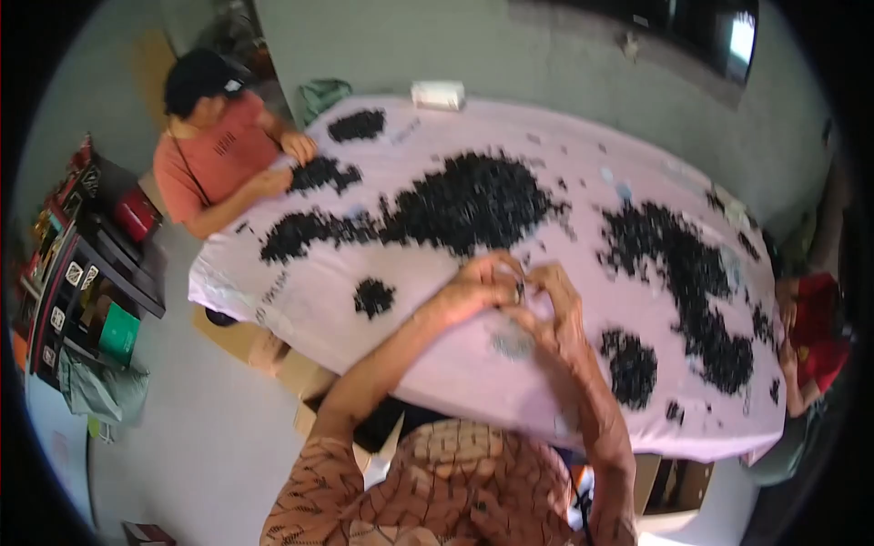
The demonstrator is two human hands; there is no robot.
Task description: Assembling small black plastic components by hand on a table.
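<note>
My left hand (484,280) and my right hand (557,308) meet over the near middle of the table, fingers bent in a pinch. Between their fingertips is a small black piece (520,290), too small to name more exactly. Just beyond my hands spreads a large heap of similar small black pieces (469,202). A small pale, greyish patch of loose bits (512,344) lies on the cloth below my hands. To the left is a little black pile (373,298), and to the right a larger round one (630,369).
A pale pink sheet (437,359) covers the table. More black pieces (674,259) stretch along its right side. At the left a person in an orange shirt (218,150) handles a pile; another person in red (810,332) sits at the right edge. A white box (438,95) stands far back.
</note>
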